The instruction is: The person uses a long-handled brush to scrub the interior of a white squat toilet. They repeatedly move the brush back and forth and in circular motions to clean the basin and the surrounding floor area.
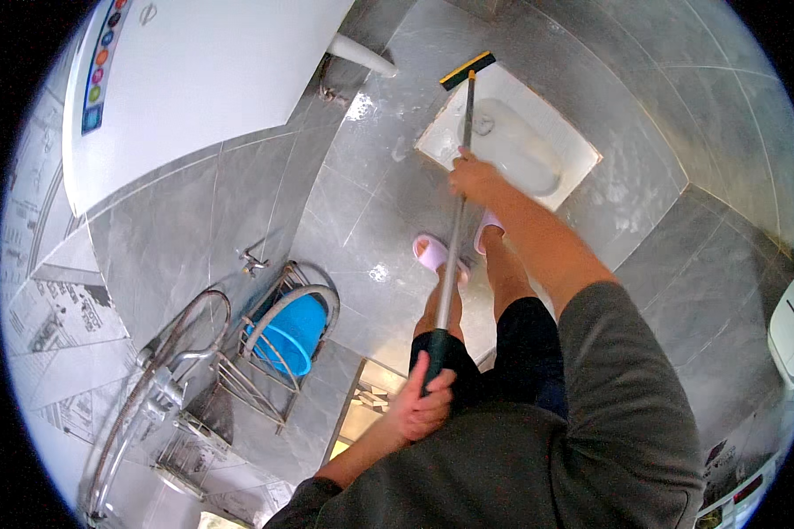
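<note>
A long-handled floor brush (455,248) with a metal pole runs from my waist out to the floor ahead. My left hand (418,405) is wrapped around its dark end grip. Farther along the pole, my right hand (474,177) grips the metal shaft. The black and yellow brush head (468,70) lies at the far left corner of a white squat toilet pan (519,188) set in the floor. Whether its bristles touch the tiles or the pan's rim, I cannot tell. Wet patches and foam show on the grey floor tiles (397,132).
At left, a metal rack (284,383) holds a blue bucket (290,332). A tap (253,262) and a shower mixer with hose (165,387) are on the wall. A large white appliance (205,73) and a white pipe (362,54) stand upper left. My feet wear pink slippers (431,251).
</note>
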Demonstrator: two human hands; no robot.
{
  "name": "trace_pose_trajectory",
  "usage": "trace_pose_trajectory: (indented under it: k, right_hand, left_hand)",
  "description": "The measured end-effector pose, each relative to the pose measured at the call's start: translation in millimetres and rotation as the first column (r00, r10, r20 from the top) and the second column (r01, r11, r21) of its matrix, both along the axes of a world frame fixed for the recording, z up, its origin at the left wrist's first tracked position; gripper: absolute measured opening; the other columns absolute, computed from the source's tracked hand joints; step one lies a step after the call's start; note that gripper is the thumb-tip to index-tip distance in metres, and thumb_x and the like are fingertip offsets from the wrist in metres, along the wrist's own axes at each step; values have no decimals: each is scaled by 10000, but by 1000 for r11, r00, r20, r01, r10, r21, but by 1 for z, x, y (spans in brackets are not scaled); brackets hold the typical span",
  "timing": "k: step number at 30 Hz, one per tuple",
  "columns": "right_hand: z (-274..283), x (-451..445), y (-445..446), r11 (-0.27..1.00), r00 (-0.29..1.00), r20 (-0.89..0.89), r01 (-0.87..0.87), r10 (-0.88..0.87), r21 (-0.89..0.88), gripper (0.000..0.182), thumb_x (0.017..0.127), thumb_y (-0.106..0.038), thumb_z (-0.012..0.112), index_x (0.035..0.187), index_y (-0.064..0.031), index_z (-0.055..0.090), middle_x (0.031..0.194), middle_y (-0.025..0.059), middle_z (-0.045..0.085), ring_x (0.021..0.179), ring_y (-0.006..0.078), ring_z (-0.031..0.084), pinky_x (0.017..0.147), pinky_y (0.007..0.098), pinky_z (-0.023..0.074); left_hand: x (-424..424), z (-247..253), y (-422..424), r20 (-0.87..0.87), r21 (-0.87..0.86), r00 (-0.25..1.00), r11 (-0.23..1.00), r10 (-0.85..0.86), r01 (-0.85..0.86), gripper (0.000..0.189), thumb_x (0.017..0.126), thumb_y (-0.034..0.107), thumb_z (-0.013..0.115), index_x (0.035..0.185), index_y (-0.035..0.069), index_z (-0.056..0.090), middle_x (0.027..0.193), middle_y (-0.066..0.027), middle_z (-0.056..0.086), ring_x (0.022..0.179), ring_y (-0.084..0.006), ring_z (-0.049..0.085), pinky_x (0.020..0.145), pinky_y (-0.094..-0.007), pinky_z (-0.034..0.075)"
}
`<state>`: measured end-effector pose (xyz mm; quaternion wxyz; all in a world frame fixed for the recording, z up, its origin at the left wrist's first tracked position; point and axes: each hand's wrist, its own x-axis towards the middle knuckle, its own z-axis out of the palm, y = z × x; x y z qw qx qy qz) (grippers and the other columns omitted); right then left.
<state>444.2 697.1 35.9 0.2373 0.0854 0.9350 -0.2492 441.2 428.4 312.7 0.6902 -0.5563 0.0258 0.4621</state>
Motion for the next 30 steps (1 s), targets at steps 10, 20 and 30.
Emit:
trace_pose_trajectory:
  k: [10,20,30]
  right_hand:
    - [-20,0,-214,942,986,142,-37,88,-332,265,728,-129,568,969,-20,584,1140,219,458,1192,381,347,978,451,324]
    - [52,4,-286,-164,262,605,814,-752,-557,426,851,-163,484,1247,-127,329,1145,173,486,1043,325,499,857,488,416]
    - [65,-26,-340,-570,-145,833,789,-533,-228,241,872,-178,408,1072,-82,312,843,168,491,587,278,545,382,409,444]
  left_hand:
    - [40,42,-198,-212,-283,975,959,-66,4,485,872,551,319,687,103,344,420,1,337,289,-96,310,273,-231,283]
    - [-10,95,-216,-181,-240,983,967,38,-81,390,906,423,377,830,48,450,583,-27,423,369,-78,340,297,-187,297]
    - [1,102,-194,-615,-597,110,552,-781,582,374,912,183,390,1280,152,329,650,-1,440,435,-69,367,354,-200,296]
